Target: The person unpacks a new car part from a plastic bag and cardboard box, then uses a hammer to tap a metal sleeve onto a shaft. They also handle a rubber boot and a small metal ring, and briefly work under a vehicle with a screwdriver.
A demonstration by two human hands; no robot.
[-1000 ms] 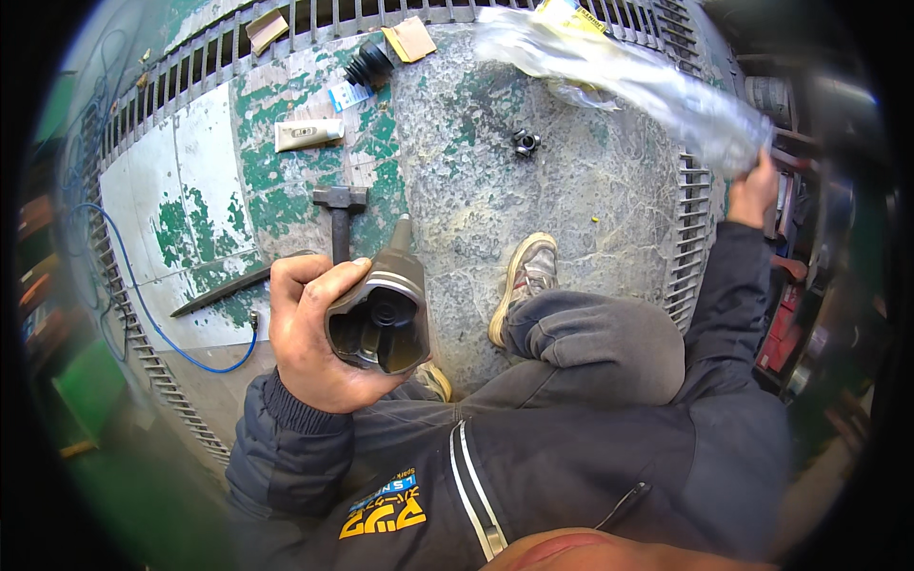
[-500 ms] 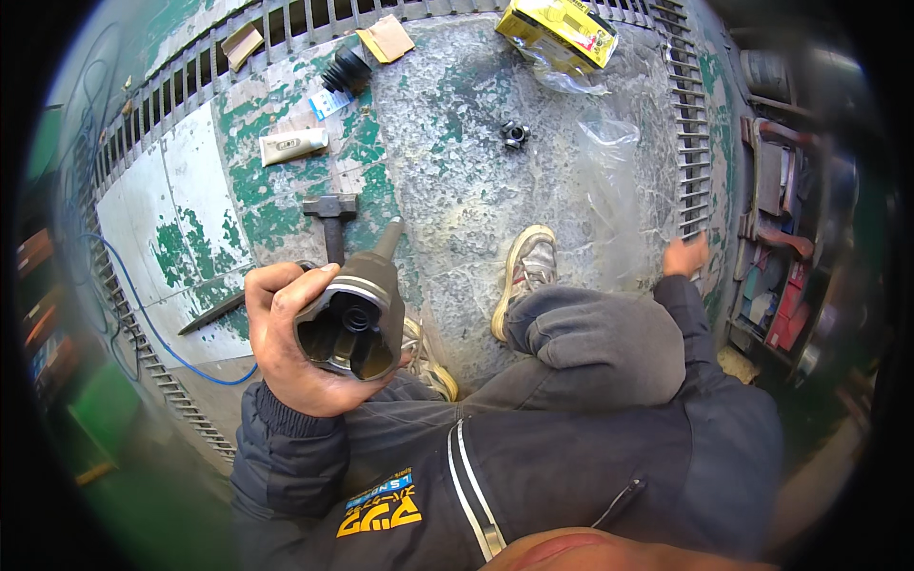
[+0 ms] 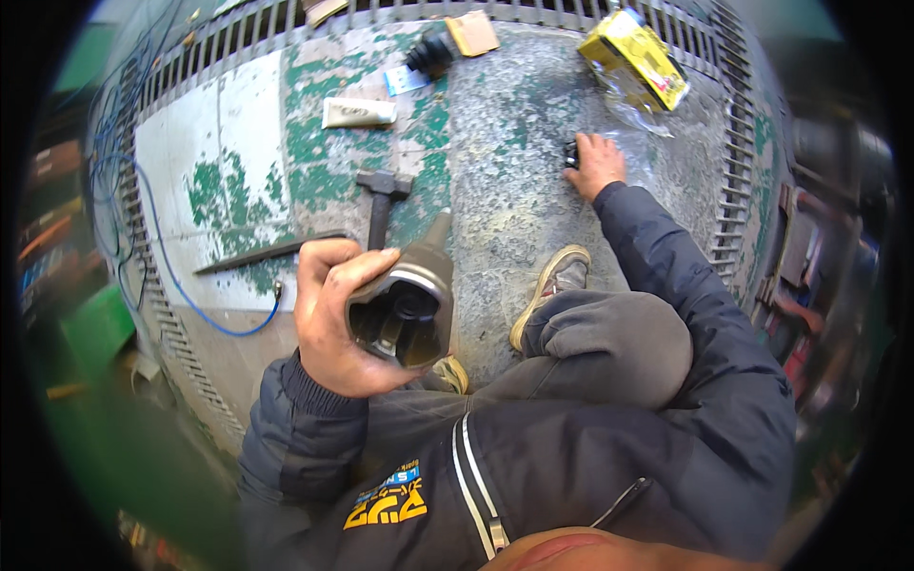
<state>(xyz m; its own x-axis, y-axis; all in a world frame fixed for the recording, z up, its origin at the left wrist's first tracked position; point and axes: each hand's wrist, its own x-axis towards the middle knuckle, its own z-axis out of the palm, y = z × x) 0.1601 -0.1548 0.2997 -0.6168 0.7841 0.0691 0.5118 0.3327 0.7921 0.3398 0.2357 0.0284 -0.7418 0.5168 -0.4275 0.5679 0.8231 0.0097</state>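
My left hand (image 3: 331, 319) is wrapped around a grey metal CV joint housing (image 3: 433, 265). The housing's hollow, lobed mouth faces up toward me, and its narrow stub points away. Out on the floor, my right hand (image 3: 600, 167) has its fingers and thumb curled around a small dark metal tripod joint (image 3: 571, 152). Most of that part is hidden under the hand. Just beyond the housing lies a hammer (image 3: 379, 205), and a long dark metal bar (image 3: 262, 252) rests left of it.
A white tube (image 3: 359, 112), a black ribbed rubber boot (image 3: 430, 53) and a brown cardboard piece (image 3: 473, 34) lie farther off. A yellow box (image 3: 636, 57) with clear plastic stands at far right. Slotted grating (image 3: 733, 143) borders the floor; a blue hose (image 3: 176, 276) curves at left.
My right hand has swung from the far right, beside the grating, in to the dark tripod joint. The left hand keeps hold of the housing. The whole view has shifted.
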